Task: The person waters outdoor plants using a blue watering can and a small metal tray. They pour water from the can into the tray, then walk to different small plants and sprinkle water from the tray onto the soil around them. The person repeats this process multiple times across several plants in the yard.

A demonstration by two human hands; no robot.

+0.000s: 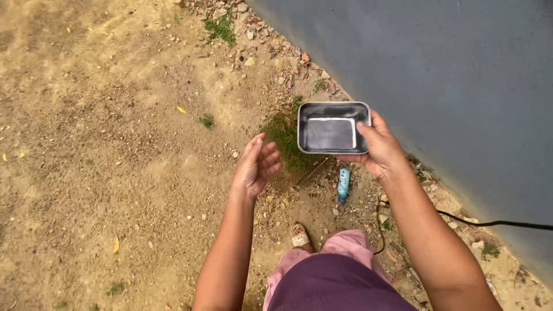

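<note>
Fingers (368, 131) of right hand (377, 152) clamp the right rim of a rectangular metal tray (331, 128), thumb over the edge; tray held level in the air, inside looks bare. Left hand (255, 167) loose, fingers spread, holding nothing, just left of tray, not touching. Grey wall (449, 86) runs close on the right, rubble along its base. Dirt ground (103, 144) wide open left and far. Small blue tube (344, 184) lies below tray, black cable (489, 223) at right.

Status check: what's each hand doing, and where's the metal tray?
Right hand grips metal tray by its right rim, held level above the dirt. Left hand open, empty, apart from tray. Small blue tube on the ground below.
</note>
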